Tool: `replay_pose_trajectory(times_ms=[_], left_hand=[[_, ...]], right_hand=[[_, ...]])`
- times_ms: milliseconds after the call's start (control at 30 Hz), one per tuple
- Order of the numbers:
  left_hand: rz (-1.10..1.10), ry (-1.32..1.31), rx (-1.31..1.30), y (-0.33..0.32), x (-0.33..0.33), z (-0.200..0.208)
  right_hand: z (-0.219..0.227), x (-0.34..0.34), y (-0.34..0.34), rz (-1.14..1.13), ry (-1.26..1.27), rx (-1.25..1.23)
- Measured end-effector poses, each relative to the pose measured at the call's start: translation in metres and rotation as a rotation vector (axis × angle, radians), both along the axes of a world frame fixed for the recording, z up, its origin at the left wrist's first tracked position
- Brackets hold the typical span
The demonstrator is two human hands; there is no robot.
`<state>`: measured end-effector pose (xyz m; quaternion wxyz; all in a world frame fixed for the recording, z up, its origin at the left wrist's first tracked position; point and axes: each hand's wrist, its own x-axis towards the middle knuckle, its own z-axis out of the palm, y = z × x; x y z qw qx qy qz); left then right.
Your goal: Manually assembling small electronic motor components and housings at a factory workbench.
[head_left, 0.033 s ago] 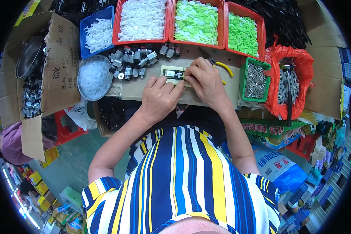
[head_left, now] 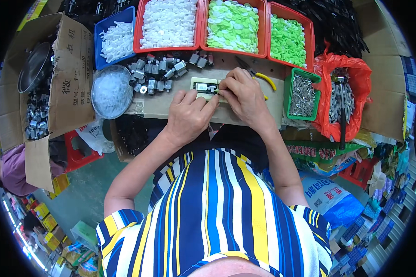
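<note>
A small silver motor (head_left: 201, 87) sits in a black housing on a cream-coloured block (head_left: 195, 82) in the middle of the cardboard work surface. My left hand (head_left: 189, 114) has its fingers bent against the near side of the block, fingertips beside the housing. At the housing's right end, my right hand (head_left: 242, 94) pinches thumb and fingers together. A tiny green spot shows by those fingertips; what they hold is mostly hidden. Just beyond the right hand lie pliers with yellow handles (head_left: 266, 81), partly covered by it.
Loose motors (head_left: 159, 71) and a clear-wrapped bowl of pale parts (head_left: 112, 92) lie left. Red bins hold white pieces (head_left: 168, 25) and green discs (head_left: 233, 27). At right are a green tray of screws (head_left: 302, 98) and a red bag (head_left: 367, 83) with a black-handled tool.
</note>
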<state>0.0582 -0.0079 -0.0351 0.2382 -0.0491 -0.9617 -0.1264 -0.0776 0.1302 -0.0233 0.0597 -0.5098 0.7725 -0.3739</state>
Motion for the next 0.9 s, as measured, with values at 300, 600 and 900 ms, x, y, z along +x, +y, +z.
replay_pose_trajectory(times_ms=[300,600,900], left_hand=[[-0.042,0.031,-0.083,-0.010,0.000,-0.006],[-0.177,0.063,-0.228,-0.022,-0.004,0.002],[-0.233,-0.036,-0.329,-0.023,-0.009,0.012]], right_hand=[[0.011,0.002,-0.004,-0.036,-0.054,0.079],[0.013,-0.004,-0.003,0.004,-0.126,0.106],[0.004,0.008,0.001,-0.012,0.055,-0.006]])
